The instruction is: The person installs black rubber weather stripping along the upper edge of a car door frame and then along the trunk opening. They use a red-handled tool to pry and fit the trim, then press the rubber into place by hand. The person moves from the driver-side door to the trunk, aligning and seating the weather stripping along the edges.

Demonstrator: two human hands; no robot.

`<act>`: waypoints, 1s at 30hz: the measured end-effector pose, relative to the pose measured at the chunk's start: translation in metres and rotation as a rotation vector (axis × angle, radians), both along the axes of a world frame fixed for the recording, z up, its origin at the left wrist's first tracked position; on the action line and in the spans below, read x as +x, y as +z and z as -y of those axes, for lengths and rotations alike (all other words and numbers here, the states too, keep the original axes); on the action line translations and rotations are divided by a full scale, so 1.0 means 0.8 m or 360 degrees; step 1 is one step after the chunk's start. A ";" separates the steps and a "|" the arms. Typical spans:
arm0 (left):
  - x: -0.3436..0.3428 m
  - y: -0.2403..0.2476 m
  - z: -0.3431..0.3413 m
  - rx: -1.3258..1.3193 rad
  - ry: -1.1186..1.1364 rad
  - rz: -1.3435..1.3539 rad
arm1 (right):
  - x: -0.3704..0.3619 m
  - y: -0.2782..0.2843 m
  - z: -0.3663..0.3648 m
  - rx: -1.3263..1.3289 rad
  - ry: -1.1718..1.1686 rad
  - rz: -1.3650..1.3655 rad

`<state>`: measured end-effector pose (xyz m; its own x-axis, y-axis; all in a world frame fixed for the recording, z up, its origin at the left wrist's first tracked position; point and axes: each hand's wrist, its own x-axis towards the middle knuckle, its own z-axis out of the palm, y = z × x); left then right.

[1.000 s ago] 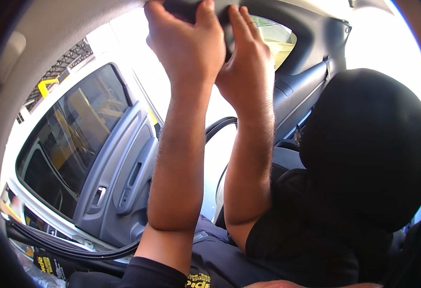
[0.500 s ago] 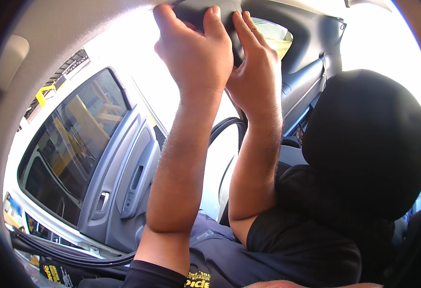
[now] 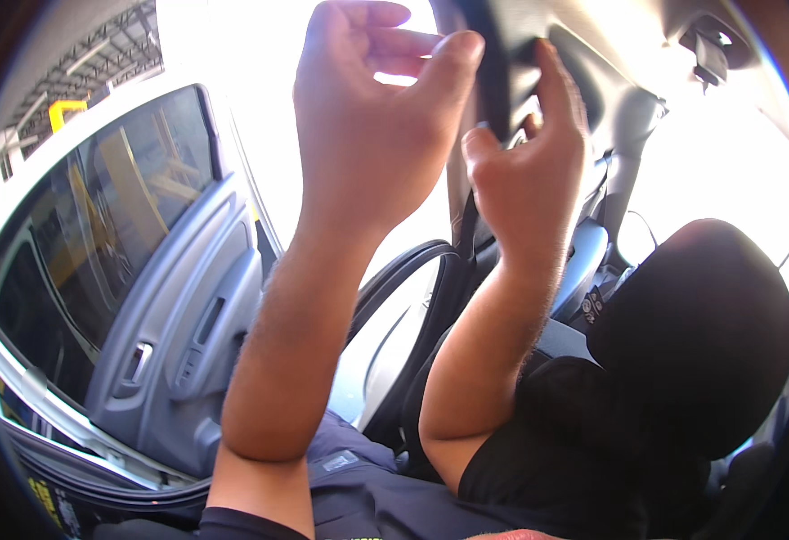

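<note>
Both arms reach up toward a dark upright trim strip (image 3: 492, 76) at the edge of the open doorway of a vehicle. My left hand (image 3: 381, 126) is raised beside the strip, its fingers bent and apart from the thumb, with nothing seen in it. Its thumb tip comes close to the strip; contact is unclear. Farther right, my right hand (image 3: 534, 184) has its index finger stretched up against the grey interior panel (image 3: 525, 40), which looks blurred. The right thumb points at the dark strip, apart from the index finger. The other right fingers are partly hidden.
An open white door (image 3: 156, 243) with tinted glass and grey lining stands at the left. A black headrest (image 3: 696, 333) fills the right side, close to my right arm. Below the doorway curves a black rubber seal (image 3: 403, 274). A rear-view mirror (image 3: 711, 56) hangs at upper right.
My left hand has come away from the dark grey trim piece that both hands were on. My right hand has moved right, its fingers now spread. The whole view has shifted.
</note>
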<state>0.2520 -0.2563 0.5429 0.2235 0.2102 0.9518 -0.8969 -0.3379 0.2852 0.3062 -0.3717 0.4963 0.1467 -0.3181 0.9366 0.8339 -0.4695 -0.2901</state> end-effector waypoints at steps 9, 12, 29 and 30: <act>0.012 -0.085 -0.131 0.0608 0.0249 -0.0575 | -0.006 -0.006 -0.027 0.0012 0.0199 -0.0030; 0.040 -0.091 -0.137 0.0682 0.0179 -0.0447 | -0.004 -0.009 -0.034 0.0039 0.0113 -0.0016; 0.138 -0.066 -0.097 0.0864 -0.0365 -0.0200 | 0.022 -0.021 -0.028 0.0007 -0.0088 0.0231; 0.131 -0.073 -0.098 0.0824 -0.0339 -0.0164 | 0.022 -0.022 -0.028 0.0004 -0.0100 0.0228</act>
<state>0.3571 -0.1776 0.4847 0.3073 -0.3380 0.8896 -0.9368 -0.2716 0.2204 0.3235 -0.3494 0.4790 -0.0085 -0.3246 0.9458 0.8358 -0.5216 -0.1715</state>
